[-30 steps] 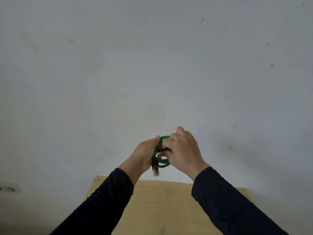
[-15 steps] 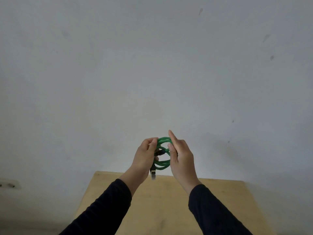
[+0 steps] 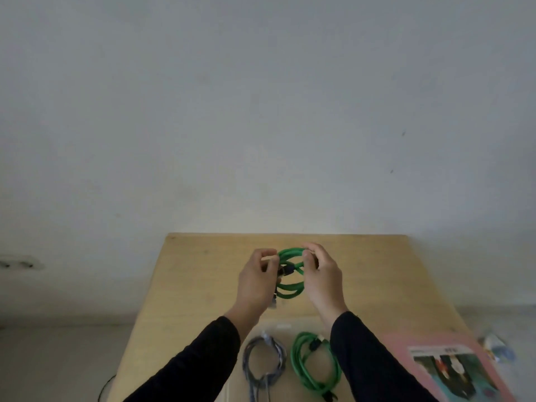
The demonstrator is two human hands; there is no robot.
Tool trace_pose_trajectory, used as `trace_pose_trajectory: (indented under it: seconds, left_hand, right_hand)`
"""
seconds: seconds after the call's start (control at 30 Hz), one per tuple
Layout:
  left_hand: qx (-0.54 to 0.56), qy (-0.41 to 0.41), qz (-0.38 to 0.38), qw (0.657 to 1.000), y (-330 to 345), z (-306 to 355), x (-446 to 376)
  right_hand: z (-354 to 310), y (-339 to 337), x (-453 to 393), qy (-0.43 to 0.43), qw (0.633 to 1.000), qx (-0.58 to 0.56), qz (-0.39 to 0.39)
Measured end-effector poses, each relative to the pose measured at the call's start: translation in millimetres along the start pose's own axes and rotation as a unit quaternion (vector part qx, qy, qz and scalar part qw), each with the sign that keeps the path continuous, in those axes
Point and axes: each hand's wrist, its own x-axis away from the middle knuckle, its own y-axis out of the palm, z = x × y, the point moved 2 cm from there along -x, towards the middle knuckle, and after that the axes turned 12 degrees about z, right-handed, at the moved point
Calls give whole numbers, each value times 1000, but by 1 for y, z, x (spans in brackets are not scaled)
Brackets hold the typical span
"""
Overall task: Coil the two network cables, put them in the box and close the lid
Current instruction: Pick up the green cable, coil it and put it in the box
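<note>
A small green coiled cable [image 3: 291,288] hangs in the air over the wooden table [image 3: 203,274], held between both hands. My left hand [image 3: 255,282] pinches its left side, where a dark plug sits and a connector end dangles. My right hand [image 3: 322,277] grips the coil's right side with curled fingers. Nearer me on the table lie a grey coiled cable [image 3: 264,364] and a second green coiled cable [image 3: 313,364]. They seem to rest in a clear tray or box, too faint to tell.
A pink box or lid [image 3: 452,369] with a printed picture lies at the table's right front corner. Small objects [image 3: 496,346] sit just past it on the right. A wall outlet [image 3: 17,264] is low on the left wall.
The camera tilted down, bringing the table, two lying cables and pink box into view. My hands stay on the green coil; my right hand's fingers have curled round it.
</note>
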Motion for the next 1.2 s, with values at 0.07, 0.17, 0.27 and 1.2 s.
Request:
trace_pose_trajectory:
  seconds: [0.07, 0.17, 0.27, 1.2]
  left_hand:
    - [-29, 16, -13, 999, 2, -23, 16]
    - [-61, 27, -30, 997, 7, -55, 39]
    - [-96, 23, -44, 994, 12, -77, 56]
    - [-395, 249, 7, 884, 22, -121, 123]
  right_hand:
    - [16, -6, 17, 26, 999, 23, 6]
    - [43, -19, 43, 44, 998, 51, 5]
    - [71, -34, 65, 42, 996, 84, -10]
    - [123, -58, 121, -244, 885, 372, -136]
